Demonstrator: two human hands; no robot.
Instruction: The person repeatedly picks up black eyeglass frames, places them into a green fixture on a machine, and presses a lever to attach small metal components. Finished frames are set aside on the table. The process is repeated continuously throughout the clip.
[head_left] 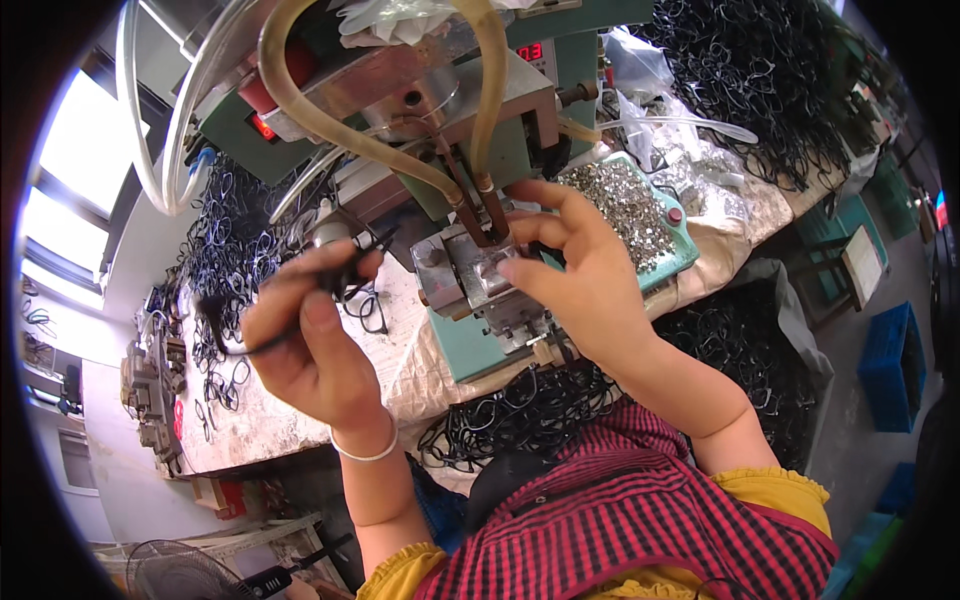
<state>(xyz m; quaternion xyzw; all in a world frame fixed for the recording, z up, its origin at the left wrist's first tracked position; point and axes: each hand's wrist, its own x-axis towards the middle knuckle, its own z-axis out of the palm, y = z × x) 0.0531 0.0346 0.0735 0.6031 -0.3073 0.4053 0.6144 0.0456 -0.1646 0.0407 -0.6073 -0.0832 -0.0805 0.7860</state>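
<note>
Your left hand (315, 345) is holding a thin black frame (378, 243) between thumb and fingers, raised to the left of the metal block (468, 270). Your right hand (585, 275) is curving loosely at this block; whether it is pinching some small part, I cannot tell. For good work, I think you should be working gently there, minding the brown prongs (472, 226) standing close above.

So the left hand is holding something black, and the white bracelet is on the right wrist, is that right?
Not quite: the head view shows the white bracelet on the left wrist. The left hand is indeed holding something black.
</note>
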